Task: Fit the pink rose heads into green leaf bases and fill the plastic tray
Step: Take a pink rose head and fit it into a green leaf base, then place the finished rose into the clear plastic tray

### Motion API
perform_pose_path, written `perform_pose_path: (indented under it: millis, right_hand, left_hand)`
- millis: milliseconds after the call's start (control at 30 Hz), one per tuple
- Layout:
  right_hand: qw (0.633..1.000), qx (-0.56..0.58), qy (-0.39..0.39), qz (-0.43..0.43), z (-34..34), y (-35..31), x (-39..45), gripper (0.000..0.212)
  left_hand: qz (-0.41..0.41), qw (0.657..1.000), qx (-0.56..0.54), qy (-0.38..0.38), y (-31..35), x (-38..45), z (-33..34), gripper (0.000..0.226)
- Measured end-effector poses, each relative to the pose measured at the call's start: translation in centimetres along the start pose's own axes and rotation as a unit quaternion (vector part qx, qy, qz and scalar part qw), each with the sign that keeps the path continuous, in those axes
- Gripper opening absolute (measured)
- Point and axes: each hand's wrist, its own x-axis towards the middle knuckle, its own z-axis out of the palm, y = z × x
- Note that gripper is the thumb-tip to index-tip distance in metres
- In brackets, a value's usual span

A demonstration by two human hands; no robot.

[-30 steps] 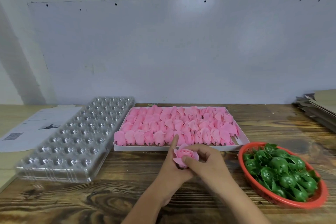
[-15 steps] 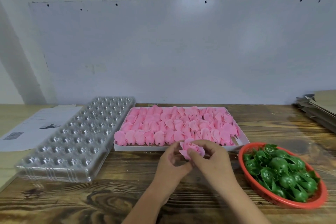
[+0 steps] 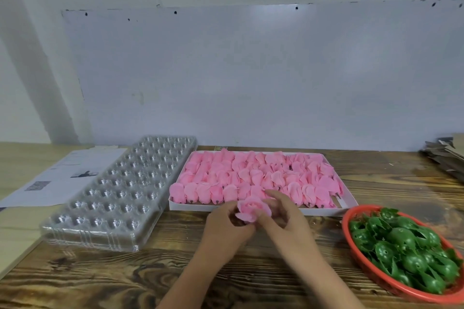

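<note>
— Starting at the left, what do you make out?

— Some printed sheets (image 3: 60,178), then the clear plastic tray (image 3: 118,198), every pocket bare, so filling has not begun. Beside it sits the white box (image 3: 261,209) packed with pink rose heads (image 3: 251,175).

— And the hands?

— Just in front of that box, above the wooden table (image 3: 125,281). The left hand (image 3: 226,228) has its fingers curled around one rose head (image 3: 252,211) from below; the right hand (image 3: 286,221) pinches its far side with thumb and fingertips. Both are closed on the bloom.

— A leaf base in there too?

— I cannot tell; the underside of the bloom is hidden by the fingers. The green leaf bases (image 3: 406,246) I can see are heaped in the red basket (image 3: 349,218) at the right, well apart from the hands.

— How would you do this step well?

— I'd judge they are shaping the petals. Keep the hold light so the petals don't crease, turn the stem end down, press it squarely into a base, then seat it in a near-corner pocket.
</note>
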Motion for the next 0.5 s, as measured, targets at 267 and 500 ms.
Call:
perform_pose_path:
  millis: [267,500]
  right_hand:
    - [0.999,-0.023,0.000,0.029,-0.9,1.6,-1.7,0.047]
    - [0.998,-0.045,-0.020,0.026,-0.1,2.3,-2.7,0.056]
  left_hand:
    - [-0.022,0.989,0.000,0.149,-0.4,6.6,-10.4,0.018]
    - [-0.064,0.966,0.068,0.241,-4.2,13.8,-18.4,0.031]
